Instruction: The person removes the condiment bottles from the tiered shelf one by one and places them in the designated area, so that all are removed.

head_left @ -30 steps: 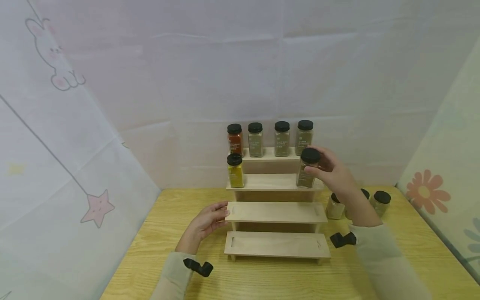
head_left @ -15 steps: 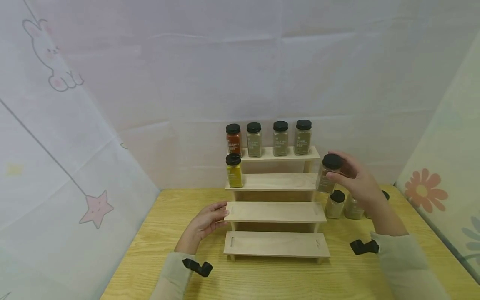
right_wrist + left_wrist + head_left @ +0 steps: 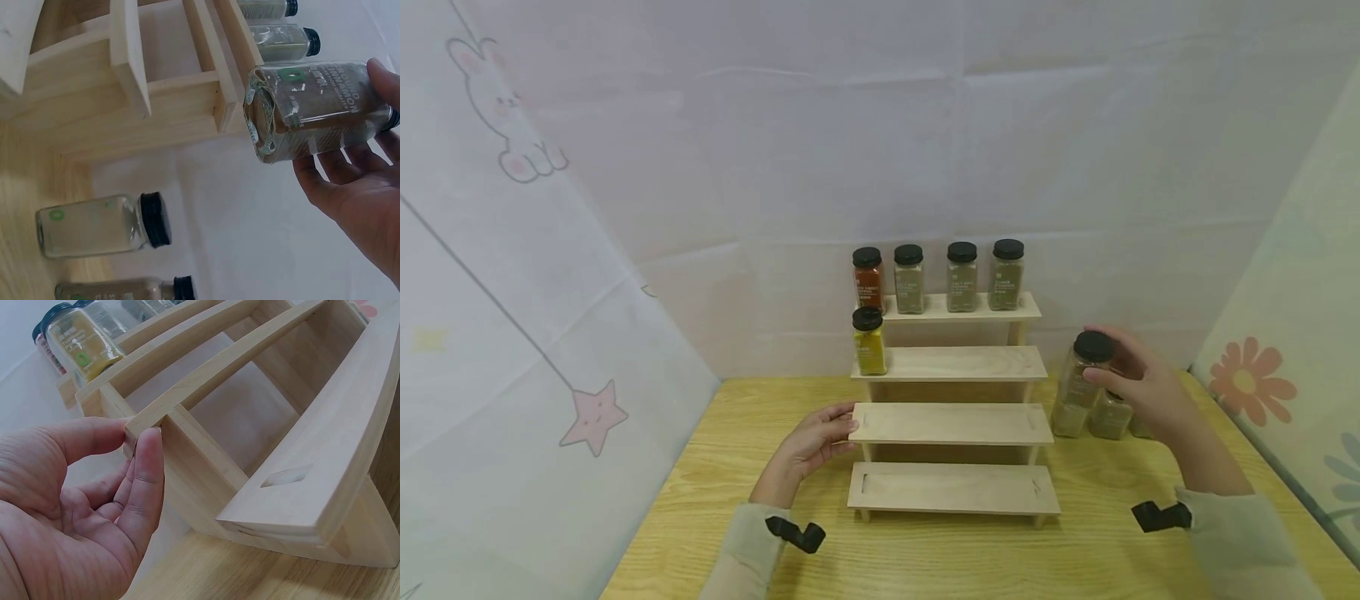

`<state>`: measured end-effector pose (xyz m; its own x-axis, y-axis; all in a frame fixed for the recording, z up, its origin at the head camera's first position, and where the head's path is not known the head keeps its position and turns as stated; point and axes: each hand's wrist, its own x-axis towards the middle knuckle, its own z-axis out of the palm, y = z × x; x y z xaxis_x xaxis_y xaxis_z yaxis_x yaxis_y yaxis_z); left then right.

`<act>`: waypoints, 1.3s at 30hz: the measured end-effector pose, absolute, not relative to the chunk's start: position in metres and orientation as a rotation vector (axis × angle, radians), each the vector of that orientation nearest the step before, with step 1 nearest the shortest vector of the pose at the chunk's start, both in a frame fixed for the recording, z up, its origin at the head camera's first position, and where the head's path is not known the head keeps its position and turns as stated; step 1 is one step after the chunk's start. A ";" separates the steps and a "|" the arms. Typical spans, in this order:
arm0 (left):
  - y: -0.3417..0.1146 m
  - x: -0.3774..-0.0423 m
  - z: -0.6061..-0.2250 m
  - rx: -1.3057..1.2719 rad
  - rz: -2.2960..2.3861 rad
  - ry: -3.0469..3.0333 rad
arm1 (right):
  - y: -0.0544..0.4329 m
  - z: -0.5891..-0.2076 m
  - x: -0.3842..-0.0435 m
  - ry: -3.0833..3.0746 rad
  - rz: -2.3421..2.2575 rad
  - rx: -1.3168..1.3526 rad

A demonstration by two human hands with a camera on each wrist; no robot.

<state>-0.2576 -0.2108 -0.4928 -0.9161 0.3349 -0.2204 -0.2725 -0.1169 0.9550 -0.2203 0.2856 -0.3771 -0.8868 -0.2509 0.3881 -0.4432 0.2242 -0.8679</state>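
My left hand (image 3: 816,437) pinches the left end of a tier on a four-step wooden spice rack (image 3: 951,425), thumb and fingers at the board's corner (image 3: 147,422) in the left wrist view. My right hand (image 3: 1157,400) holds a glass spice jar (image 3: 1077,379) of brown powder with a black lid, off the rack's right side. Its label reads cinnamon in the right wrist view, where the jar (image 3: 312,109) is gripped near its lid. On the second tier from the top stands a yellow spice jar (image 3: 870,350), at the left end.
Along the top tier stand a red jar (image 3: 868,287) and several greenish ones, such as the rightmost jar (image 3: 1006,283). More jars, including a pale one (image 3: 1108,417), stand on the wooden table (image 3: 722,467) right of the rack, partly behind my right hand. A cloth backdrop (image 3: 790,167) rises behind.
My right hand has carried the cinnamon jar off the second tier, rightward and down, to in front of the jars on the table. The left hand stays on the rack.
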 end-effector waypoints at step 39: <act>-0.213 -0.257 -0.493 0.081 2.084 1.743 | 0.331 -0.477 -0.212 -2.473 1.807 0.641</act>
